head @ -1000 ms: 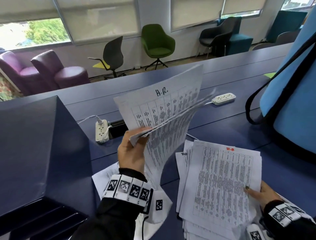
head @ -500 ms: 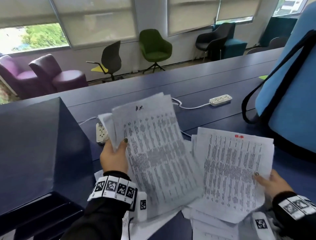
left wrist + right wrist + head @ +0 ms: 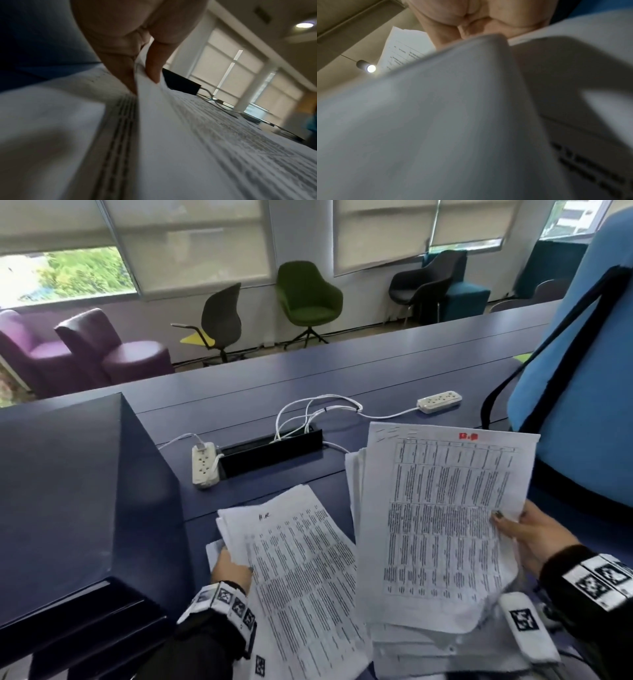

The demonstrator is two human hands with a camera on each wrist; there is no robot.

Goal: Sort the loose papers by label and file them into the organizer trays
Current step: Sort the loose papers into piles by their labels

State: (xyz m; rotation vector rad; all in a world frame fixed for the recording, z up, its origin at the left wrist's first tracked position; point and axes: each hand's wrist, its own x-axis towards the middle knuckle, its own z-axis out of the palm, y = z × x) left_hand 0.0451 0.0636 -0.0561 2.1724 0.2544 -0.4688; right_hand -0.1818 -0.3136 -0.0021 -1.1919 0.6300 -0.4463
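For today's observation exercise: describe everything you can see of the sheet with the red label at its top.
The red-labelled sheet is white paper printed with a dense black table; its small red mark is too blurred to read. It tops a thick, uneven stack and tilts up off the blue desk. The right hand grips its right edge, thumb on the print. Its lower edge curls.

Left hand (image 3: 230, 568) has brought H.R. sheets (image 3: 301, 573) down from raised, fanned position to lie low on desk (image 3: 394, 371), thumb on top. Right hand (image 3: 534, 537) has tilted red-labelled stack (image 3: 442, 529) up higher. Socket box (image 3: 270, 451) and cables (image 3: 308, 412) now uncovered.
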